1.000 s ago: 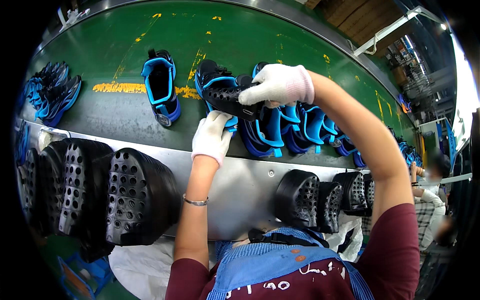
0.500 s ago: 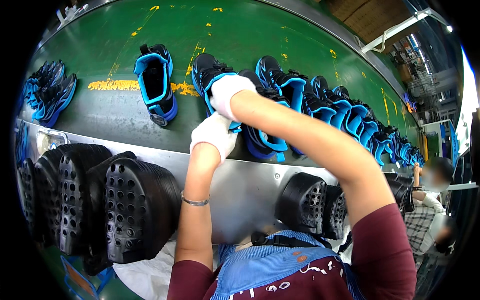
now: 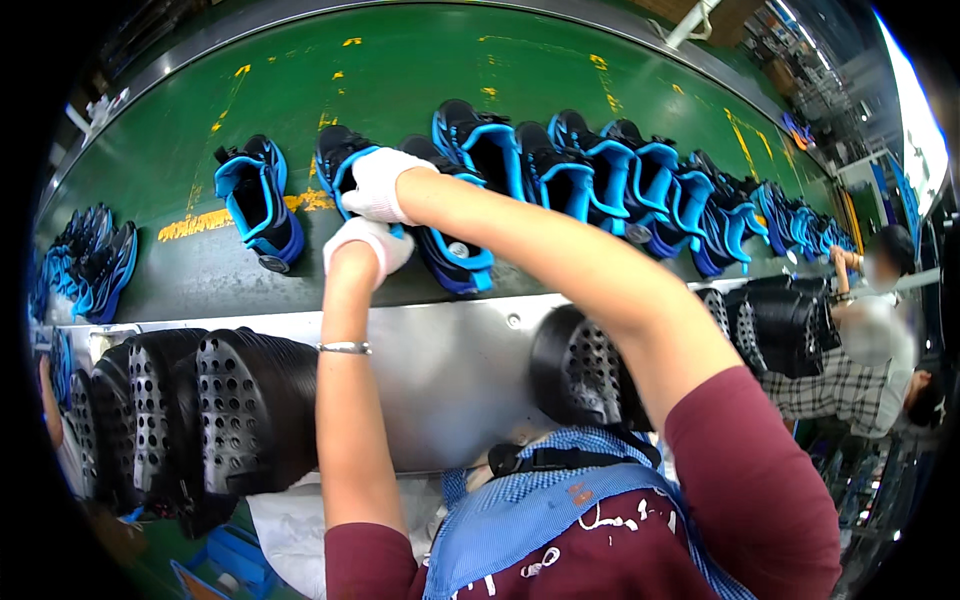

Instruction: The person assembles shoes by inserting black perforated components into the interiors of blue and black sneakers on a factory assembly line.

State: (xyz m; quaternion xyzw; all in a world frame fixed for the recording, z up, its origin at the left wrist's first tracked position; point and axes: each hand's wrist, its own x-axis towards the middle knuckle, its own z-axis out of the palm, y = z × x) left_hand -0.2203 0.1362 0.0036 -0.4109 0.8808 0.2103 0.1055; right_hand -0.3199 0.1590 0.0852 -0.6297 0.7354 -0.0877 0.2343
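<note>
Both my hands wear white gloves and meet at one black sneaker with bright blue lining, standing on the green work surface with its toe pointing away. My left hand is closed round its heel end. Above it, my right hand is closed at the shoe's opening, with the fingertips hidden by the glove and shoe. Just right of my hands stands another sneaker, partly covered by my right forearm. To the left, a single sneaker stands apart, its opening facing up.
A long row of matching sneakers stretches right, and a cluster of sneakers lies far left. Stacks of black perforated moulded pieces line the near metal ledge. A co-worker is at the far right.
The view has swung, so the shoes and my hands appear further left. Both hands stay at the same sneaker, the right at its opening and the left at its heel.
</note>
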